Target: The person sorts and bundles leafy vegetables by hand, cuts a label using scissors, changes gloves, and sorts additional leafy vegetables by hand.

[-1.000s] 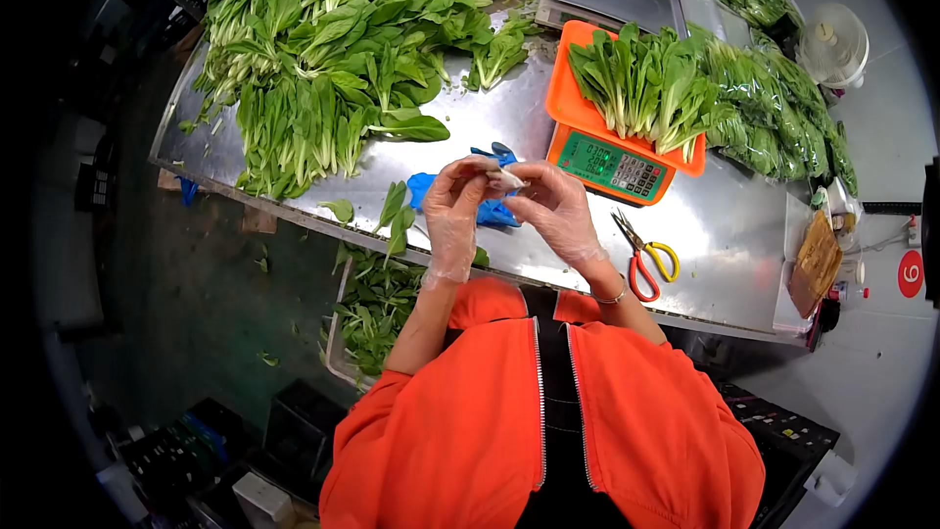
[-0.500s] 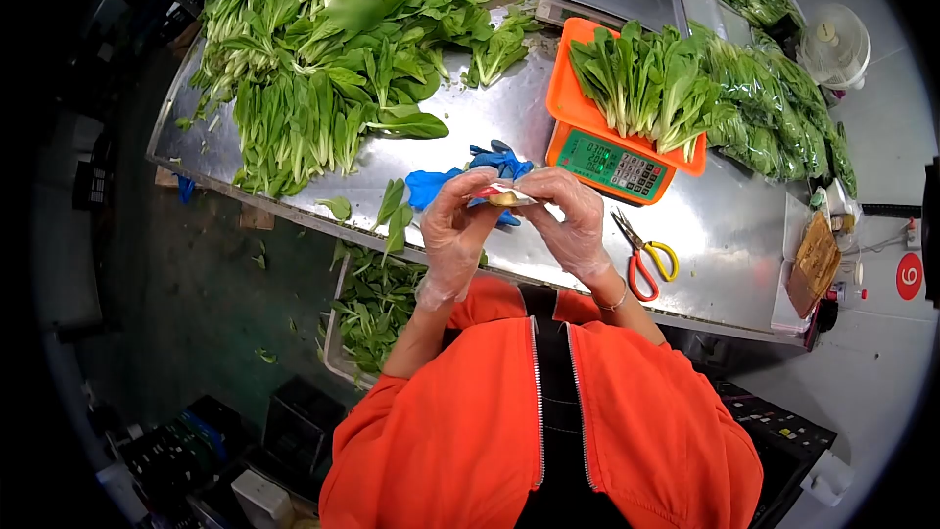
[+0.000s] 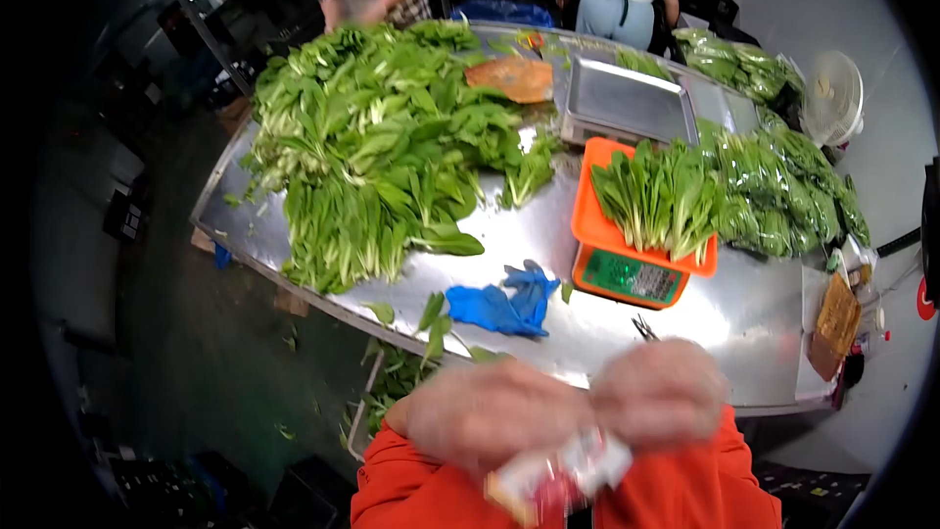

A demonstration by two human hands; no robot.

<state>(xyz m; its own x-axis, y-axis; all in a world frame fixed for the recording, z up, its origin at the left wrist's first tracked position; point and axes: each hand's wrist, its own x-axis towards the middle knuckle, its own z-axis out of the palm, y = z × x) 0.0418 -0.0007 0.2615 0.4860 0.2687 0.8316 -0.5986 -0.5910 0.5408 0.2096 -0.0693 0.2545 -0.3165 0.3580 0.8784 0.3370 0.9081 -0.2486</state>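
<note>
My left hand (image 3: pixel 494 413) and my right hand (image 3: pixel 658 392) are together in front of my chest, both smeared by motion. Their fingers look curled in around a small white, red and yellow packet (image 3: pixel 563 478), which hangs below them against the orange jacket; the exact grip is blurred. A crumpled pair of blue gloves (image 3: pixel 504 302) lies on the metal table (image 3: pixel 754 333) beyond my hands. Just past my right hand the tips of the scissors (image 3: pixel 643 327) show, their handles hidden. An orange scale (image 3: pixel 627 279) carries a bunch of leafy greens (image 3: pixel 661 196) in its orange tray.
A large heap of greens (image 3: pixel 382 147) covers the table's left side. Bagged greens (image 3: pixel 783 196) lie along the right. Behind the orange scale is a second scale with a metal tray (image 3: pixel 627 98). A crate of leaves (image 3: pixel 392 382) stands below the edge. Two people are at the far side.
Both hands have come down and nearer my body with the packet, which now sits below them. The view has tilted up, bringing two people into sight.
</note>
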